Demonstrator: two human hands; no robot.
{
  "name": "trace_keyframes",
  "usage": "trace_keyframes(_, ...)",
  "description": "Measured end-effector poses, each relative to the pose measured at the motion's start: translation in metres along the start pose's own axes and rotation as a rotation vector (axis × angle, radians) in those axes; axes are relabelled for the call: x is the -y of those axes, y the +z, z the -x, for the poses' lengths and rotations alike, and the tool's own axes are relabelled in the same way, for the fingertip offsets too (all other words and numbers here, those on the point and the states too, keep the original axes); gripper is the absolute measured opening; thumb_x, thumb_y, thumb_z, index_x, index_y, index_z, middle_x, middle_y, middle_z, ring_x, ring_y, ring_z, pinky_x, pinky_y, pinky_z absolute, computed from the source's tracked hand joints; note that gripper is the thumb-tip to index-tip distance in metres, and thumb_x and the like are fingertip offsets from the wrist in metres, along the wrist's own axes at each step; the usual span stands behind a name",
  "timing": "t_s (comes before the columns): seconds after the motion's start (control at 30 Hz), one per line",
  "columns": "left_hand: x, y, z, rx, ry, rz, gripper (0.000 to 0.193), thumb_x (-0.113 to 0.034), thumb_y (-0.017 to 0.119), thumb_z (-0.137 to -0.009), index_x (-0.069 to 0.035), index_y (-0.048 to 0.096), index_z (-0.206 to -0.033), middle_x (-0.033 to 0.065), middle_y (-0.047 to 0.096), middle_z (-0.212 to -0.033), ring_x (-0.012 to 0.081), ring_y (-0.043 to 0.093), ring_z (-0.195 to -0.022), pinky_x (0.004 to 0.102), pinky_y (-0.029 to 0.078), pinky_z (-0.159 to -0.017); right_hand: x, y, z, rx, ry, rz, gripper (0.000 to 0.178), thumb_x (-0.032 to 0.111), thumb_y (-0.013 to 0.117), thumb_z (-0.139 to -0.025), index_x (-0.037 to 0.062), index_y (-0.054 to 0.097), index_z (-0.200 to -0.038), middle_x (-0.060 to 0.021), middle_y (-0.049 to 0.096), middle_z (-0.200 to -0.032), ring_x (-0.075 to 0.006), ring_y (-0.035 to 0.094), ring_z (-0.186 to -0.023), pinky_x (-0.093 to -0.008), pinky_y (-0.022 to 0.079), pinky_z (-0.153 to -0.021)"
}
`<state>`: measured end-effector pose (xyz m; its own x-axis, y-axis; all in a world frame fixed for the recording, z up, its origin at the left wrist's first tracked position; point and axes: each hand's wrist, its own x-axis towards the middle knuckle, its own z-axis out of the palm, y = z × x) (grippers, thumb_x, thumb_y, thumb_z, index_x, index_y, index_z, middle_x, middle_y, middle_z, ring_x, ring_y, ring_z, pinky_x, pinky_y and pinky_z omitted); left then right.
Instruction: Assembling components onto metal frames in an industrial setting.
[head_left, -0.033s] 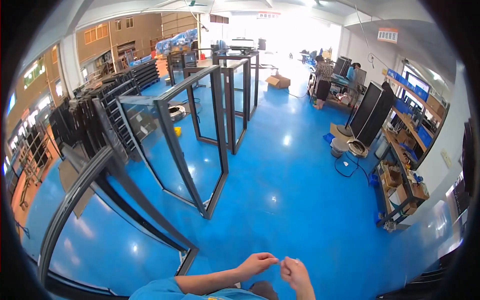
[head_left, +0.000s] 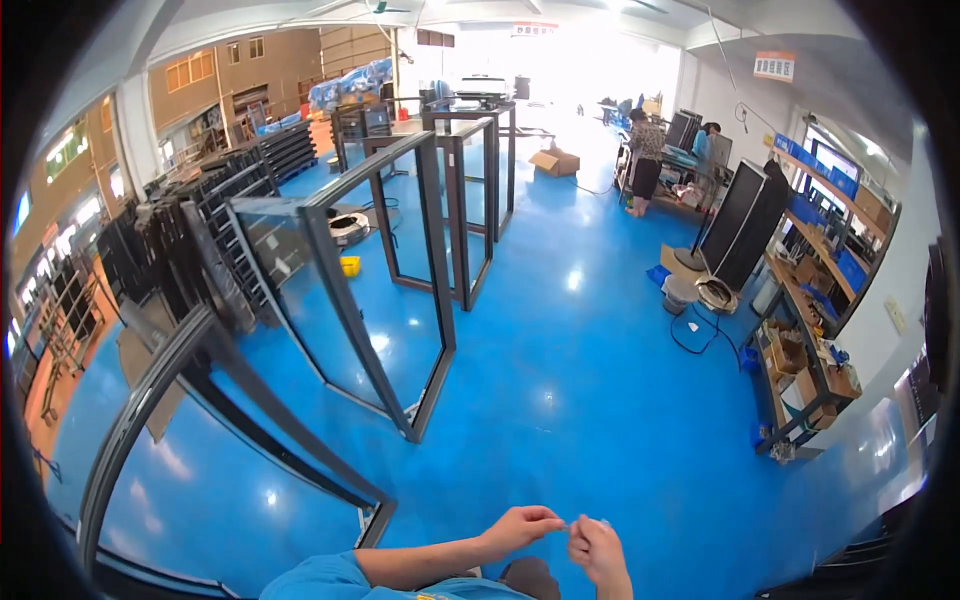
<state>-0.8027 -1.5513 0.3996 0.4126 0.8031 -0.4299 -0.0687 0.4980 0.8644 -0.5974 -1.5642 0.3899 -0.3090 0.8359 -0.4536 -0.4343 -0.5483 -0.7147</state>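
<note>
Low in the picture, my left hand (head_left: 522, 530) reaches in from a blue sleeve, its fingers pinched together. My right hand (head_left: 597, 550) is beside it, closed with thumb and forefinger pressed together. The two pinches face each other with only a small gap. Whatever they hold between them, if anything, is too small to make out. Nearest to my left forearm is the corner of a dark-framed window panel (head_left: 376, 520), which stands on the blue floor (head_left: 560, 410). Neither hand touches it.
More dark upright frames (head_left: 432, 290) with glass stand ahead on the left. Along the right wall is a shelf unit (head_left: 810, 385) with boxes and blue bins. A bucket (head_left: 679, 293) and a loose black cable (head_left: 703, 345) are near it. Two people (head_left: 646, 160) work at a table farther back.
Both hands are slightly farther right in the picture, still pinched and close together. The whole view has shifted very slightly.
</note>
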Motion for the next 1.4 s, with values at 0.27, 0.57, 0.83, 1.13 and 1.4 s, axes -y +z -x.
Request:
trace_keyframes(0.27, -0.041, -0.026, -0.189, -0.078, 0.329, -0.201, 0.015, -0.02, 0.07, -0.092, -0.008, 0.077, -0.097, -0.0045, 0.061, -0.073, 0.0036, 0.041, -0.063, 0.0197, 0.033, -0.055, 0.076, -0.037, -0.144, -0.222, -0.024, 0.074, 0.035, 0.031, 0.054, -0.103, 0.0073, 0.059, -0.078, 0.004, 0.039, -0.055, -0.0049, 0.028, -0.046, -0.0204, 0.019, -0.042)
trace_keyframes(0.57, -0.195, -0.103, -0.363, -0.519, 0.312, -0.039, 0.017, -0.017, 0.066, -0.093, -0.005, 0.074, -0.102, -0.0017, 0.06, -0.073, 0.005, 0.041, -0.058, 0.0208, 0.032, -0.05, 0.266, -0.044, -0.386, 0.078, 0.085, 0.127, 0.028, 0.027, 0.059, -0.101, 0.0057, 0.063, -0.083, 0.0047, 0.045, -0.059, -0.0028, 0.031, -0.048, -0.0189, 0.021, -0.042)
trace_keyframes(0.83, -0.188, -0.236, -0.521, -0.571, 0.044, 0.691, 0.015, -0.012, 0.06, -0.093, -0.003, 0.066, -0.103, 0.0058, 0.058, -0.081, 0.0131, 0.049, -0.066, 0.0267, 0.037, -0.054, 0.386, -0.06, -0.674, 0.106, -0.034, 0.41, 0.031, 0.03, 0.059, -0.098, 0.0047, 0.067, -0.081, -0.002, 0.054, -0.06, -0.0115, 0.042, -0.048, -0.0253, 0.032, -0.043)
trace_keyframes(1.13, -0.358, -0.355, -0.77, -0.495, 0.014, 0.697, 0.023, -0.002, 0.053, -0.093, 0.003, 0.064, -0.113, 0.0165, 0.066, -0.102, 0.0242, 0.066, -0.09, 0.0307, 0.055, -0.073, 0.39, -0.313, -0.936, -0.341, -0.088, 1.548, 0.041, 0.039, 0.054, -0.087, 0.0029, 0.072, -0.083, -0.0165, 0.071, -0.084, -0.0392, 0.062, -0.075, -0.048, 0.05, -0.067)
trace_keyframes(1.4, -0.453, -0.4, -1.01, -0.249, -0.039, 0.669, 0.021, -0.002, 0.053, -0.094, 0.002, 0.065, -0.11, 0.0147, 0.069, -0.103, 0.0231, 0.068, -0.086, 0.0306, 0.056, -0.071, 0.512, -0.251, -1.06, -0.469, -0.131, 1.305, 0.038, 0.038, 0.057, -0.086, 0.0042, 0.071, -0.077, -0.0134, 0.066, -0.075, -0.034, 0.057, -0.067, -0.0447, 0.048, -0.063)
